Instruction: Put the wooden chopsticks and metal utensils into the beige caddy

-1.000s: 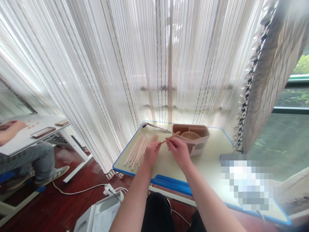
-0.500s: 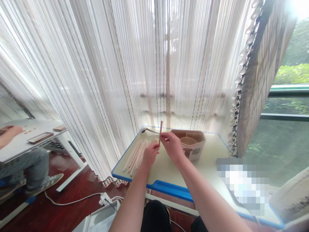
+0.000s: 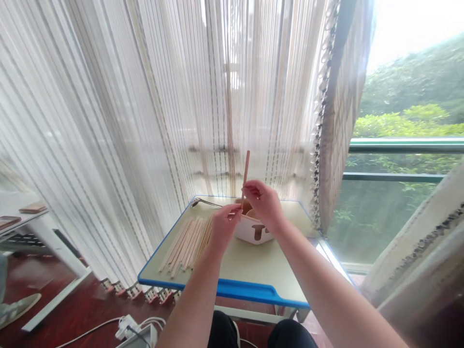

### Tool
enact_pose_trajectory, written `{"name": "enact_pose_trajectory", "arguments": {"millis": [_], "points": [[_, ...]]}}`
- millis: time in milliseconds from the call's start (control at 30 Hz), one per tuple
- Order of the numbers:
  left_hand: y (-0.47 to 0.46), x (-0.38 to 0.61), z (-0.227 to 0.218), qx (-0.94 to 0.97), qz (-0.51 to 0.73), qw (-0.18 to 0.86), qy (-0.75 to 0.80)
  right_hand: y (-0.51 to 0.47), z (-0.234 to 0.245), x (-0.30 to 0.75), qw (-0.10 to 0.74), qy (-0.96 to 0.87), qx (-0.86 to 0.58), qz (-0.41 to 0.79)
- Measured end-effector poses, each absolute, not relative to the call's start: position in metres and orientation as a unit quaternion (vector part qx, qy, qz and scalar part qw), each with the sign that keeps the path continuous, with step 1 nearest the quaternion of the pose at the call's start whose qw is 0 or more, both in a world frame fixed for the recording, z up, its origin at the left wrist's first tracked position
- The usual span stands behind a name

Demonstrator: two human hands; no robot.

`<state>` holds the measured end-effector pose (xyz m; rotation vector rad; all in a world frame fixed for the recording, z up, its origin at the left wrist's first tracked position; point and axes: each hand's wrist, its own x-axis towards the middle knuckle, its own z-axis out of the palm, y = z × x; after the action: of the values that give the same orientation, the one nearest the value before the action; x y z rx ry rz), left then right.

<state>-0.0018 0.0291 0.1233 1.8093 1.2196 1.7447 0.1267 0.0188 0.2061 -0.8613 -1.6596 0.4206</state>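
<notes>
A slim wooden stick (image 3: pixel 246 166) stands nearly upright between my two hands, tilted slightly right at its top. My right hand (image 3: pixel 266 203) pinches it around its middle, while my left hand (image 3: pixel 225 224) closes on its lower end. Behind and below the hands, partly hidden by them, is a white and brown divided container (image 3: pixel 250 234) with a cut-out in its front. Beside my left forearm, a spread of similar wooden sticks (image 3: pixel 186 244) lies on the table.
The pale table (image 3: pixel 250 270) has a blue edge and a blue front ledge. Thin dark-ended objects (image 3: pixel 203 201) lie at its back left. A striped curtain (image 3: pixel 152 121) hangs behind. On the floor, a white power strip (image 3: pixel 126 326) trails cables.
The view has swung to the right. Both hands hold the stick higher, now in front of the container, and more of the stick shows above my right hand.
</notes>
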Motion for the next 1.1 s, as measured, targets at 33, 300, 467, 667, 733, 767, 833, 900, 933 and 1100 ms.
{"name": "enact_pose_trajectory", "arguments": {"millis": [33, 300, 467, 667, 733, 767, 833, 900, 933, 1100], "points": [[0.031, 0.007, 0.128, 0.64, 0.619, 0.174, 0.421, 0.019, 0.211, 0.134, 0.578, -0.709, -0.366, 0.17], [0.059, 0.066, 0.161, 0.675, 0.6, 0.167, 0.395, 0.032, 0.236, 0.183, 0.606, -0.697, -0.364, 0.118], [0.08, 0.087, 0.17, 0.712, 0.565, 0.167, 0.383, 0.052, 0.228, 0.204, 0.593, -0.71, -0.368, 0.092], [0.106, 0.103, 0.164, 0.754, 0.502, 0.16, 0.393, 0.073, 0.214, 0.223, 0.575, -0.706, -0.403, 0.086], [0.112, 0.106, 0.161, 0.763, 0.486, 0.165, 0.393, 0.078, 0.212, 0.227, 0.574, -0.7, -0.414, 0.094], [0.115, 0.107, 0.16, 0.764, 0.481, 0.171, 0.395, 0.081, 0.211, 0.229, 0.574, -0.698, -0.418, 0.099], [0.119, 0.109, 0.158, 0.758, 0.478, 0.192, 0.4, 0.085, 0.208, 0.232, 0.574, -0.694, -0.42, 0.111], [0.121, 0.111, 0.156, 0.744, 0.48, 0.22, 0.409, 0.089, 0.204, 0.236, 0.581, -0.685, -0.42, 0.131], [0.121, 0.112, 0.155, 0.736, 0.483, 0.233, 0.414, 0.091, 0.201, 0.238, 0.586, -0.678, -0.419, 0.143], [0.123, 0.114, 0.149, 0.721, 0.481, 0.238, 0.438, 0.1, 0.184, 0.244, 0.626, -0.631, -0.43, 0.16]]}}
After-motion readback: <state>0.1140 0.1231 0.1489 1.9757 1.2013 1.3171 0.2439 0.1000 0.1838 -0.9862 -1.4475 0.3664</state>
